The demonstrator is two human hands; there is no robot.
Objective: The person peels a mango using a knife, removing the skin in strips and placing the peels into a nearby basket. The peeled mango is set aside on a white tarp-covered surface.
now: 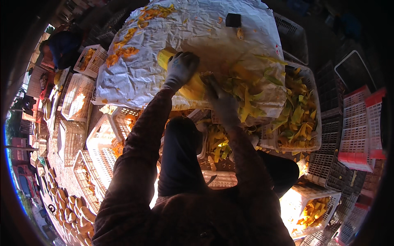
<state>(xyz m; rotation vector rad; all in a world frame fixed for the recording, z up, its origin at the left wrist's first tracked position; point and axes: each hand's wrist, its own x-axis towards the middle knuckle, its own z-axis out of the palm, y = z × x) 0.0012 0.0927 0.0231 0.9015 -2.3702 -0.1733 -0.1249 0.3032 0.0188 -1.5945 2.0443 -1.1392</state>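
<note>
A long yellow squash (192, 89), apparently partly peeled, lies slantwise on a table covered by a wrinkled white sheet (138, 77). Over its upper part, my gloved left hand (182, 67) is closed, gripping it. My gloved right hand (225, 104) is at the near end, blurred, shut on a small peeling tool (207, 77) whose exact form is hard to make out. Green and yellow peel strips (246, 98) are heaped right beside that hand. More peel (218, 141) lies below the table edge, between my legs.
Orange peel scraps (123, 52) trail along the table's left side. A black block (233, 20) and a small yellow cylinder (240, 33) sit at the far right. A peel-filled crate (318, 129) adjoins the table. Plastic crates (74, 97) flank me; whole squashes (72, 212) cover the ground lower left.
</note>
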